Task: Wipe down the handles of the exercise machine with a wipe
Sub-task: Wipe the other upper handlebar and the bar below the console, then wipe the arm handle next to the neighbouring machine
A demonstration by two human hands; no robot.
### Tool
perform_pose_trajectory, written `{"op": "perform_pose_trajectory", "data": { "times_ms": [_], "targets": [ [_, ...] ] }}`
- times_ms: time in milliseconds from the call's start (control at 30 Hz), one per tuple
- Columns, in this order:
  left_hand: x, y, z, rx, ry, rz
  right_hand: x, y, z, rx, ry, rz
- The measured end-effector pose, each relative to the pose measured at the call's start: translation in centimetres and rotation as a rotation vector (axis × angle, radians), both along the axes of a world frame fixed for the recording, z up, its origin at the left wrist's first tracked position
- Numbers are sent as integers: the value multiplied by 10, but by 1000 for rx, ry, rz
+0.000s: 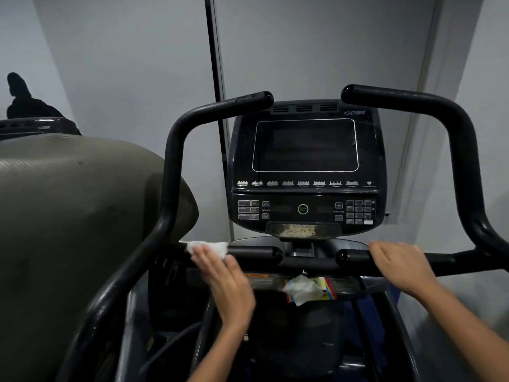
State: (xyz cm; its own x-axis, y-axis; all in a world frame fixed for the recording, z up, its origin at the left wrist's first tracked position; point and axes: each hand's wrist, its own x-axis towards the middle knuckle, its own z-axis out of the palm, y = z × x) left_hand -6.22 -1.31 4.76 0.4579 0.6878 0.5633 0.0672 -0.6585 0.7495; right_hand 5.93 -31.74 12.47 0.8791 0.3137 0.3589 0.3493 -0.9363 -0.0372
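A white wipe (208,248) is pressed onto the lower left handle (253,253) of the black exercise machine by my left hand (224,279), fingers flat over it. My right hand (399,267) rests curled over the lower right handle (354,256), holding no wipe. Two tall curved black handles rise on either side: the upper left handle (176,150) and the upper right handle (465,139). Between them stands the dark console (304,166).
A packet of wipes (309,289) with one wipe sticking out lies on the tray below the console. A grey machine cover (68,216) bulges at the left. Another machine's console (33,128) sits far left. Grey walls stand behind.
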Motion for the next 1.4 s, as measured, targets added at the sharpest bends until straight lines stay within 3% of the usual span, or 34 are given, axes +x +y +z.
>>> {"op": "perform_pose_trajectory", "data": {
  "times_ms": [100, 167, 433, 567, 633, 733, 800, 867, 1000, 1133, 1267, 1400],
  "targets": [
    [-5, 30, 2, -82, 3, 38, 2, 2, 1, -58, -12, -24],
    [-7, 21, 7, -13, -8, 13, 1, 3, 1, -85, -4, -31],
    [5, -54, 48, 549, 68, -180, -2, 3, 4, -40, 31, -25],
    [17, -40, 74, 759, 337, -222, -2, 2, 3, -17, 48, -17],
    [24, -31, 93, 665, 596, -363, -2, 3, 6, -23, 85, -19],
    [38, -21, 118, 334, 897, -546, 0, 4, 17, -19, 251, -33],
    [42, -17, 126, 69, 845, -593, -1, 8, 24, -12, 294, -5],
    [39, -11, 134, -235, 644, -585, -7, 25, 32, 61, 204, 92],
    [16, 13, 165, -383, 306, -498, -27, 92, 60, 290, 164, 332],
    [-12, 57, 194, -237, 189, -308, -44, 163, 86, 302, 243, 504],
    [-46, 102, 211, -23, 279, -122, -58, 214, 93, 315, 266, 604],
    [-73, 137, 213, 55, 347, 14, -64, 248, 95, 336, 268, 675]
  ]
}}
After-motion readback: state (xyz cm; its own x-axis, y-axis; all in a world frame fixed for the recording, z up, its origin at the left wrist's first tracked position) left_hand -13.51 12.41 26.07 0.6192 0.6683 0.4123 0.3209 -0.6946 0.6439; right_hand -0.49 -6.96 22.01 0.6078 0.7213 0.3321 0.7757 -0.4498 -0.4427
